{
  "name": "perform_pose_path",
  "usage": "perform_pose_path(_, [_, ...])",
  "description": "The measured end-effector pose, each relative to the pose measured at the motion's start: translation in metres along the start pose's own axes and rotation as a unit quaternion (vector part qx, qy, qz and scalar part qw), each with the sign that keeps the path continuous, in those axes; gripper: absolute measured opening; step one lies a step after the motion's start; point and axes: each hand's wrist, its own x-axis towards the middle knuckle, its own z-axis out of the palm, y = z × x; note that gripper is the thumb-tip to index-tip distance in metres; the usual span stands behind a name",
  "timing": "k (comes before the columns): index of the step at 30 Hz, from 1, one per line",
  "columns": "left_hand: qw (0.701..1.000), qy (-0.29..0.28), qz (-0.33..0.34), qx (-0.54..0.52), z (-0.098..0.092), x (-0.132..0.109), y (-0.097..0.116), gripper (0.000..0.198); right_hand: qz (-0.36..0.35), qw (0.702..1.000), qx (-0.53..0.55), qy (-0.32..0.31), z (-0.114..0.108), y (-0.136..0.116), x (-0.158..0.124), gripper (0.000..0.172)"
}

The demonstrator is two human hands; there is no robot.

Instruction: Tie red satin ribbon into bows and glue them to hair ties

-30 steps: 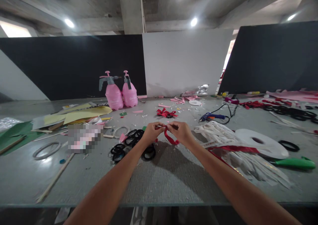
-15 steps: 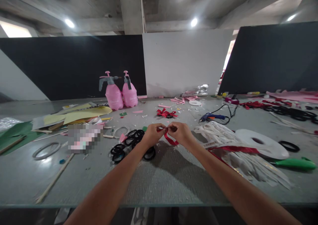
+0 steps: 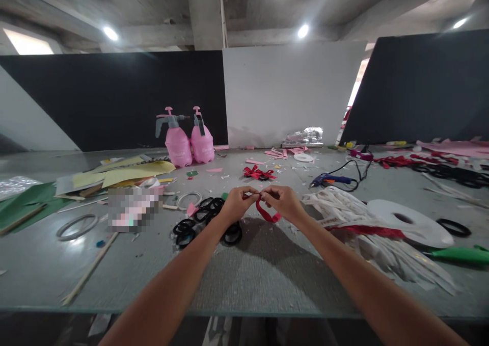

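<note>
My left hand (image 3: 237,203) and my right hand (image 3: 284,202) meet above the middle of the grey table (image 3: 263,269), both pinched on a short red ribbon (image 3: 265,213). The ribbon hangs in a loop below my right fingers. Just left of my left hand lies a heap of black rings (image 3: 198,221). A finished red ribbon bow (image 3: 259,173) lies farther back on the table.
Two pink spray bottles (image 3: 189,142) stand at the back. Yellow and green sheets (image 3: 114,175) lie left, with a wooden stick (image 3: 89,272). At right are white strips (image 3: 344,208), a white ribbon spool (image 3: 410,221), a blue glue gun (image 3: 330,179) and a green-handled tool (image 3: 458,255).
The hands stay pinched together on the ribbon, fingers shifting slightly. The view has moved a little, so things sit slightly to the right and higher.
</note>
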Motion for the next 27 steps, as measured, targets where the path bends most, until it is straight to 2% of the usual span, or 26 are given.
perform_pose_path(7, [0.999,0.008,0.007,0.031,0.003,-0.002,-0.006,0.026,-0.027,0.996,-0.083,0.028,0.002,0.005,0.000,0.017])
perform_pose_path(11, [0.999,0.003,0.026,0.030,0.004,-0.001,-0.008,0.025,-0.021,0.997,-0.058,0.043,0.003,0.004,0.001,0.018])
perform_pose_path(13, [0.999,0.006,0.038,0.034,0.004,0.000,-0.008,0.025,-0.014,1.000,-0.009,0.024,0.003,0.003,0.001,0.024])
perform_pose_path(17, [0.997,0.000,0.059,0.050,0.001,-0.002,-0.008,0.021,0.006,0.998,0.039,-0.054,0.006,0.006,0.003,0.034])
perform_pose_path(22, [0.993,-0.002,0.075,0.087,0.004,-0.004,-0.004,0.021,0.061,0.995,0.066,-0.053,0.010,0.011,0.002,0.039])
perform_pose_path(24, [0.989,-0.009,0.079,0.121,-0.004,0.000,-0.001,0.022,0.075,0.994,0.063,-0.051,0.011,0.012,0.001,0.039])
perform_pose_path(25, [0.987,-0.010,0.079,0.140,-0.014,0.002,-0.001,0.024,0.077,0.994,0.058,-0.054,0.011,0.012,0.000,0.039])
perform_pose_path(27, [0.983,0.019,0.065,0.169,-0.049,0.006,-0.005,0.029,0.072,0.994,0.044,-0.064,0.011,0.011,-0.002,0.039])
